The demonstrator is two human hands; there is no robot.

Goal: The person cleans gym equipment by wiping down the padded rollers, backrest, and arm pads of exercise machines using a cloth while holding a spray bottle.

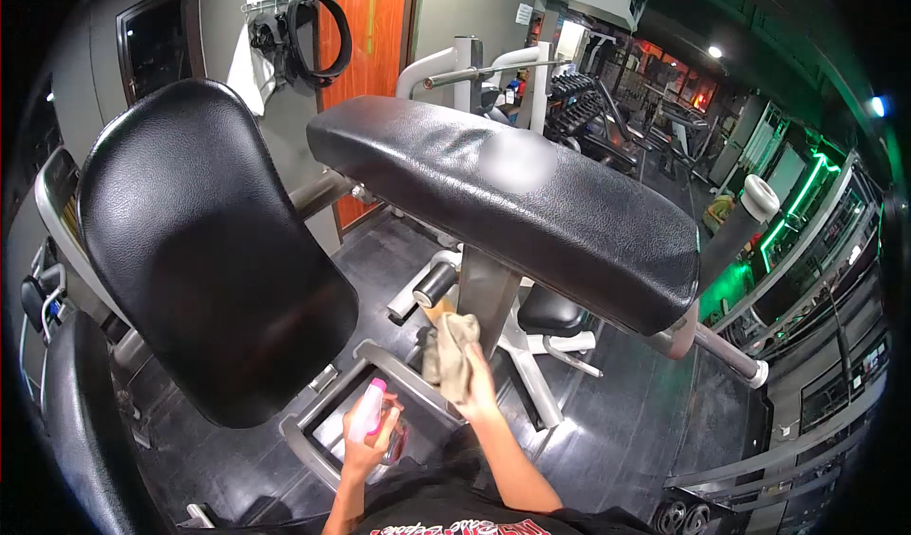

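Observation:
My left hand is closed around a spray bottle with a pink nozzle and a pale head. Its lower part is mostly hidden by my fingers. My right hand grips a crumpled beige-grey cloth, close to a black-padded roller on the machine frame. Above both hands stretches a long black padded bench with creased upholstery. To the left a black padded seat or backrest stands tilted, apart from my hands.
A grey metal footplate frame lies low beside my left hand. At the right end of the bench a bar with a white cap sticks up. Behind are a barbell, dumbbell racks and an orange door.

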